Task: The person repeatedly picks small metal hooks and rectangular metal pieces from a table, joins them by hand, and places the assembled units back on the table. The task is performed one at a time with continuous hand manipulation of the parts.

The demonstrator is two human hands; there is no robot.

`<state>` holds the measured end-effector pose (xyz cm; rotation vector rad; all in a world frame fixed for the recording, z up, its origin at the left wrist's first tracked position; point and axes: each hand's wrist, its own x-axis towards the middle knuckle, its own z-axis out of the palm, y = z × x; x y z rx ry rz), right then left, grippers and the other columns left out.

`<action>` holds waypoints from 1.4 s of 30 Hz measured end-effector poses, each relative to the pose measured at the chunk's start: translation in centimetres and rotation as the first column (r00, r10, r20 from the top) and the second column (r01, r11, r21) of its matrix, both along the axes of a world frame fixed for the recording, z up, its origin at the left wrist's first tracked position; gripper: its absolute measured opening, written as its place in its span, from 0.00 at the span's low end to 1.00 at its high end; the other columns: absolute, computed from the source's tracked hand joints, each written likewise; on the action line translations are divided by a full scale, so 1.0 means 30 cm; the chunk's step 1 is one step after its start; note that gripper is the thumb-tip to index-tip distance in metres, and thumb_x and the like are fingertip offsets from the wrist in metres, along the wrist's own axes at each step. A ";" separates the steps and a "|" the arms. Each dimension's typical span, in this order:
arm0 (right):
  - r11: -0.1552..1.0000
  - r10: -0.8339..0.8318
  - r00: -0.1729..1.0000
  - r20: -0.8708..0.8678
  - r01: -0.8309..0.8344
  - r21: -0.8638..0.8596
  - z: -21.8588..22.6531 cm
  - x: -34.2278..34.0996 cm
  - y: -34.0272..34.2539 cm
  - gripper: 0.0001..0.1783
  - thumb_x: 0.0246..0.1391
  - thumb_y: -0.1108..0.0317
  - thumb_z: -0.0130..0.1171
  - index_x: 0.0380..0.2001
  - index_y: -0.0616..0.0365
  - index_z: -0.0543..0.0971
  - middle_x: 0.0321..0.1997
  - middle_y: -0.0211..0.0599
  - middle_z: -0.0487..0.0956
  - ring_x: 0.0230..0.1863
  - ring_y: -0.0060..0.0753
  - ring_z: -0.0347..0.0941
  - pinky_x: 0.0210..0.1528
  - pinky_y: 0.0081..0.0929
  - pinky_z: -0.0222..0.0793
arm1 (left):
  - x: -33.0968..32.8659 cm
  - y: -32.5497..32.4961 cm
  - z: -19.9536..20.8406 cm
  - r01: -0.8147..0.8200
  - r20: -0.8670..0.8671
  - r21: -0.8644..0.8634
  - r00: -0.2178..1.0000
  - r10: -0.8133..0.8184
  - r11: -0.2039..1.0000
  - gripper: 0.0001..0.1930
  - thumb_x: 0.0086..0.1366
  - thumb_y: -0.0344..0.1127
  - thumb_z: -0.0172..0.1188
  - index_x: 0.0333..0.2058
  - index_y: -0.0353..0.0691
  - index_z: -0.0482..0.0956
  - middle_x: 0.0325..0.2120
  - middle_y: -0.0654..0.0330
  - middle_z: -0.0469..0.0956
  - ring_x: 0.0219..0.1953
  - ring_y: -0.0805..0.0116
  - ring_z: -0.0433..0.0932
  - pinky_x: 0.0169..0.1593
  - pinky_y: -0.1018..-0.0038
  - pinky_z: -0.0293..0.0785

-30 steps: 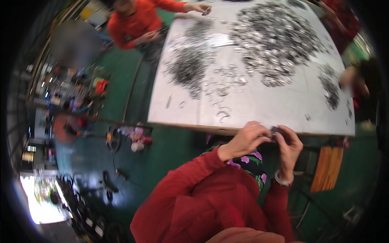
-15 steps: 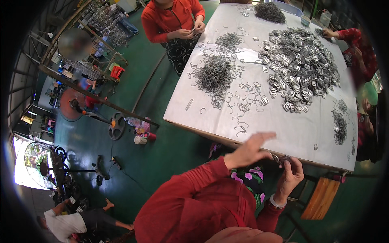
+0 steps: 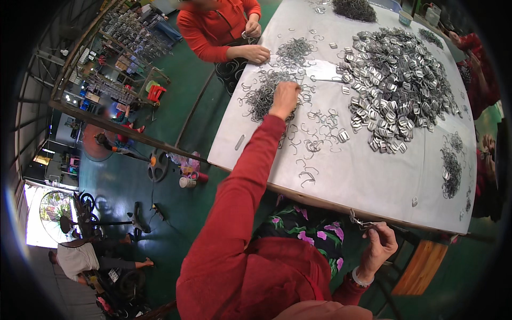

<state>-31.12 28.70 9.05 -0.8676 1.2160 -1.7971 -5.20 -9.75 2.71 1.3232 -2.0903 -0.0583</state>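
Observation:
My left hand (image 3: 284, 98) is stretched far out over the white table (image 3: 373, 176), fingers down on a pile of bent wire hooks (image 3: 264, 98); whether it grips any I cannot tell. My right hand (image 3: 380, 244) stays near my lap below the table's near edge, pinching a small metal wire piece (image 3: 360, 221). A large heap of flat silver buckles (image 3: 397, 88) lies to the right of the wire pile. Loose wire hooks (image 3: 314, 138) are scattered between the pile and the near edge.
A person in an orange top (image 3: 221, 26) works at the table's far left corner. Another person's red sleeve (image 3: 477, 74) shows at the right edge. Smaller wire piles (image 3: 452, 168) lie at the right. A wooden stool (image 3: 421, 266) stands by my right. Racks and clutter line the green floor on the left.
My left hand left my right hand at the near edge and reached far forward onto the wire pile. My right hand stayed low, still holding its metal piece.

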 end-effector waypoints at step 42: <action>0.984 -0.078 0.994 0.072 0.065 0.164 0.009 0.161 0.104 0.10 0.48 0.84 0.60 0.37 0.68 0.77 0.35 0.38 0.80 0.31 0.22 0.76 0.32 0.17 0.74 | -0.242 1.003 0.323 0.850 -0.672 0.234 0.492 -0.554 0.471 0.05 0.59 0.28 0.60 0.34 0.35 0.78 0.35 0.59 0.77 0.39 0.67 0.76 0.42 0.73 0.73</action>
